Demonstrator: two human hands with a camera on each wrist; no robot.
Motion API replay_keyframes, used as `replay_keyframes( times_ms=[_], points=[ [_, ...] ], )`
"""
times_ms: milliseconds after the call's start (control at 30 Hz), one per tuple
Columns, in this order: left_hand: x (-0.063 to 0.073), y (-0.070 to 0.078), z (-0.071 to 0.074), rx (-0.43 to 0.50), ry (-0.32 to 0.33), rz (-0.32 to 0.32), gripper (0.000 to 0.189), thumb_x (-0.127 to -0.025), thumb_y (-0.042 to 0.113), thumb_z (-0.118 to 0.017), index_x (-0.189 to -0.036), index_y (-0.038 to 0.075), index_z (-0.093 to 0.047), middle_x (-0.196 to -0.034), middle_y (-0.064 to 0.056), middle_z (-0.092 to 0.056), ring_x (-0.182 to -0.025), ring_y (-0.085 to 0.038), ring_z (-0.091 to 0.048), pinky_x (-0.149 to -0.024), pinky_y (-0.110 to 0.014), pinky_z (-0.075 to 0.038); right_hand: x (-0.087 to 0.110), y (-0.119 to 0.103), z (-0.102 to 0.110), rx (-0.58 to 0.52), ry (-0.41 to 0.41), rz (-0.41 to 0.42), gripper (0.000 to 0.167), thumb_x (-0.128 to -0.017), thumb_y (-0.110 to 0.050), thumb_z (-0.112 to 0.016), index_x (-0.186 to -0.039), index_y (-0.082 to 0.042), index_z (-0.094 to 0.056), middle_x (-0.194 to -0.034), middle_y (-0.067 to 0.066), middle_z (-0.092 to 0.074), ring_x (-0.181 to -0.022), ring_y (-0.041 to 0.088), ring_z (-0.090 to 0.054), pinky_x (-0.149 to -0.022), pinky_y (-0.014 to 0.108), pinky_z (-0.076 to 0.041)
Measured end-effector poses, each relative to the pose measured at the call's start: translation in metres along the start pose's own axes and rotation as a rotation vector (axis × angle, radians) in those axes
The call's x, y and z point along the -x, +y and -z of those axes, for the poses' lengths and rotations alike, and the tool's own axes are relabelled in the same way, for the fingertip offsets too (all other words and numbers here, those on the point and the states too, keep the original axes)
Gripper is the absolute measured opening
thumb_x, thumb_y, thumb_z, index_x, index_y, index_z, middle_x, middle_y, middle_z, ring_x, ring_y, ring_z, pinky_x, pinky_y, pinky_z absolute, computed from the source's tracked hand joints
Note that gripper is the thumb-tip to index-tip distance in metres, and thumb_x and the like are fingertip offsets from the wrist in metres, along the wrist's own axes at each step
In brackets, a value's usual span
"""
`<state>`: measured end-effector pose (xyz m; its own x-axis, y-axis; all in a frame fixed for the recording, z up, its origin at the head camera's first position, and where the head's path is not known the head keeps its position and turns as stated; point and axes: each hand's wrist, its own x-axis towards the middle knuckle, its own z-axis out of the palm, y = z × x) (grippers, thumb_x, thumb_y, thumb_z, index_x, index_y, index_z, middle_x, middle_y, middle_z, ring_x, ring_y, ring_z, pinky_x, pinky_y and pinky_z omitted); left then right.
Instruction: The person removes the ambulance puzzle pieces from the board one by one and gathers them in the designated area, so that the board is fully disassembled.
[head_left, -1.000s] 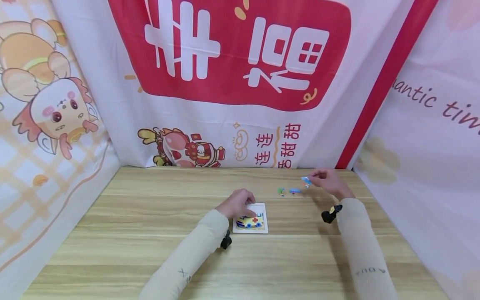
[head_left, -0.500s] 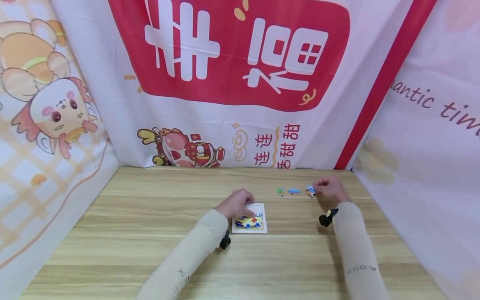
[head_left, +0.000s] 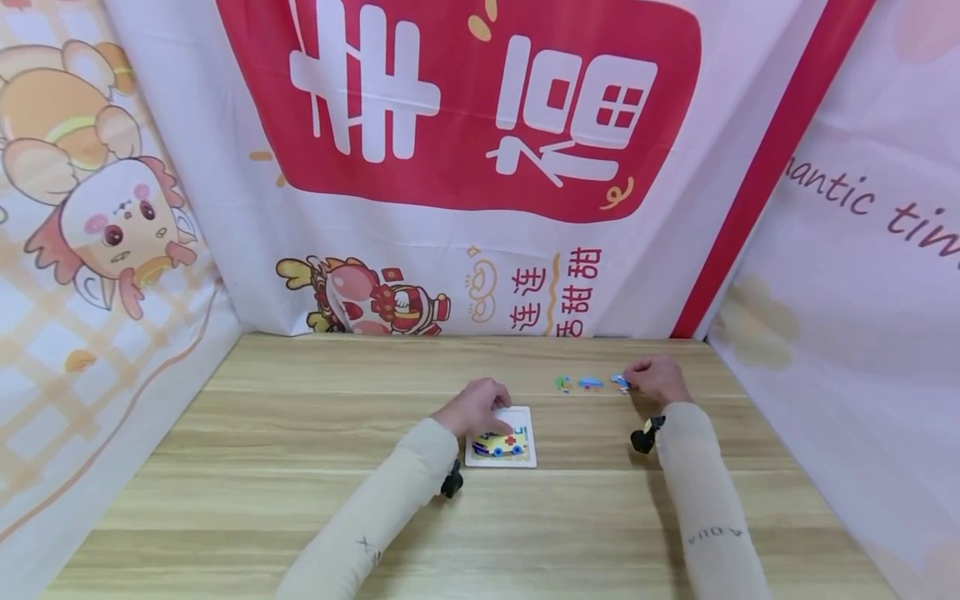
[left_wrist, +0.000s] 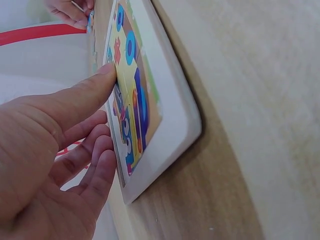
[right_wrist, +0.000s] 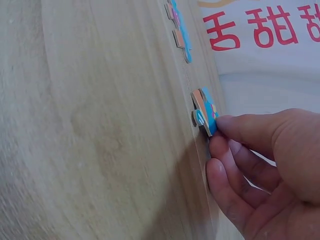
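A square jigsaw board (head_left: 532, 446) with a white frame and a yellow ambulance picture lies on the table. My left hand (head_left: 472, 407) grips it, the thumb (left_wrist: 102, 75) pressed on the picture and the other fingers bent at the far edge. Farther right, my right hand (head_left: 662, 379) pinches a small blue and orange puzzle piece (right_wrist: 209, 110) between thumb and fingers, close over the wood at the end of a row. Left of it lie a blue puzzle piece (head_left: 590, 383) and a green one (head_left: 562, 382). My left hand covers the board's upper left part.
The wood-grain table (head_left: 315, 500) meets a printed cloth backdrop (head_left: 480, 233) just behind the loose pieces. More printed cloth hangs along the left side (head_left: 97, 350) and the right side (head_left: 840, 333).
My right hand has brought its raised puzzle piece down toward the table, slightly right, in line with the two others. The left hand and the board have stayed put.
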<state>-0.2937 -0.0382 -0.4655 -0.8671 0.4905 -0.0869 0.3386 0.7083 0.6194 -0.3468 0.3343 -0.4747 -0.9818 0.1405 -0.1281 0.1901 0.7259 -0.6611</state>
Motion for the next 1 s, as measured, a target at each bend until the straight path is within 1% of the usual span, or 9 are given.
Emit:
replay_keyframes(
  times_ms=[133, 367, 467, 533, 600, 767, 833, 900, 1000],
  points=[
    [0.000, -0.001, 0.000, -0.003, -0.005, 0.000, 0.042, -0.087, 0.020, -0.088, -0.123, 0.005, -0.072, -0.120, -0.008, -0.070, -0.111, -0.023, -0.064, -0.105, -0.041, -0.054, -0.001, -0.003, -0.002, 0.032, 0.015, 0.008, 0.025, -0.102, -0.019, -0.066, -0.115, 0.000, -0.078, -0.112, 0.017, -0.076, -0.101, 0.028, -0.059, -0.083, 0.035, -0.048],
    [0.001, -0.001, 0.001, -0.009, -0.002, -0.011, 0.043, -0.087, 0.019, -0.088, -0.123, 0.004, -0.072, -0.120, -0.009, -0.070, -0.111, -0.024, -0.064, -0.105, -0.042, -0.054, -0.001, -0.007, -0.004, 0.083, 0.042, 0.060, 0.021, -0.099, -0.013, -0.067, -0.108, 0.002, -0.079, -0.099, 0.016, -0.077, -0.092, 0.026, -0.061, -0.072, 0.029, -0.047],
    [0.001, -0.001, 0.002, -0.005, -0.006, -0.012, 0.042, -0.088, 0.019, -0.088, -0.123, 0.004, -0.072, -0.121, -0.009, -0.070, -0.112, -0.024, -0.064, -0.105, -0.042, -0.054, 0.002, -0.009, -0.003, 0.118, 0.040, 0.087, 0.018, -0.097, -0.011, -0.069, -0.103, 0.002, -0.080, -0.095, 0.014, -0.077, -0.090, 0.026, -0.061, -0.071, 0.028, -0.047],
    [0.001, -0.001, 0.002, -0.002, -0.009, -0.013, 0.042, -0.088, 0.020, -0.088, -0.123, 0.004, -0.072, -0.121, -0.009, -0.070, -0.112, -0.025, -0.064, -0.106, -0.042, -0.054, 0.004, -0.011, 0.000, 0.152, 0.033, 0.123, 0.018, -0.096, -0.011, -0.069, -0.101, 0.002, -0.080, -0.094, 0.013, -0.077, -0.090, 0.026, -0.062, -0.072, 0.029, -0.048],
    [0.001, -0.001, 0.002, -0.003, -0.012, -0.015, 0.042, -0.088, 0.020, -0.087, -0.124, 0.004, -0.072, -0.121, -0.009, -0.070, -0.113, -0.025, -0.064, -0.106, -0.042, -0.053, 0.007, -0.013, 0.003, 0.172, 0.016, 0.150, 0.019, -0.096, -0.013, -0.068, -0.102, 0.001, -0.080, -0.098, 0.015, -0.078, -0.094, 0.028, -0.064, -0.078, 0.034, -0.052],
    [0.000, -0.004, 0.002, -0.010, -0.023, -0.032, 0.044, -0.088, 0.022, -0.087, -0.125, 0.004, -0.071, -0.120, -0.009, -0.069, -0.111, -0.024, -0.064, -0.105, -0.042, -0.054, 0.013, -0.030, 0.008, 0.226, -0.067, 0.187, 0.031, -0.101, -0.021, -0.068, -0.122, 0.001, -0.074, -0.120, 0.020, -0.075, -0.110, 0.034, -0.067, -0.096, 0.049, -0.057],
    [-0.001, -0.007, 0.003, -0.004, -0.030, -0.040, 0.046, -0.088, 0.024, -0.087, -0.126, 0.003, -0.071, -0.120, -0.009, -0.069, -0.111, -0.023, -0.064, -0.105, -0.041, -0.054, 0.015, -0.040, 0.009, 0.247, -0.088, 0.236, 0.035, -0.101, -0.021, -0.069, -0.126, 0.003, -0.072, -0.122, 0.021, -0.074, -0.112, 0.035, -0.068, -0.099, 0.051, -0.056],
    [-0.001, -0.010, 0.006, 0.006, -0.037, -0.053, 0.048, -0.089, 0.023, -0.087, -0.128, 0.003, -0.070, -0.122, -0.009, -0.070, -0.112, -0.022, -0.064, -0.106, -0.041, -0.054, 0.018, -0.049, 0.009, 0.255, -0.098, 0.296, 0.034, -0.100, -0.020, -0.070, -0.124, 0.004, -0.073, -0.118, 0.021, -0.076, -0.110, 0.034, -0.070, -0.100, 0.051, -0.057],
    [0.003, -0.013, 0.012, 0.027, -0.052, -0.059, 0.051, -0.090, 0.022, -0.085, -0.133, 0.002, -0.068, -0.125, -0.009, -0.070, -0.115, -0.023, -0.064, -0.108, -0.042, -0.054, 0.023, -0.063, 0.008, 0.250, -0.120, 0.348, 0.031, -0.098, -0.018, -0.072, -0.121, 0.003, -0.074, -0.114, 0.019, -0.077, -0.107, 0.032, -0.071, -0.098, 0.050, -0.058]
  ],
)
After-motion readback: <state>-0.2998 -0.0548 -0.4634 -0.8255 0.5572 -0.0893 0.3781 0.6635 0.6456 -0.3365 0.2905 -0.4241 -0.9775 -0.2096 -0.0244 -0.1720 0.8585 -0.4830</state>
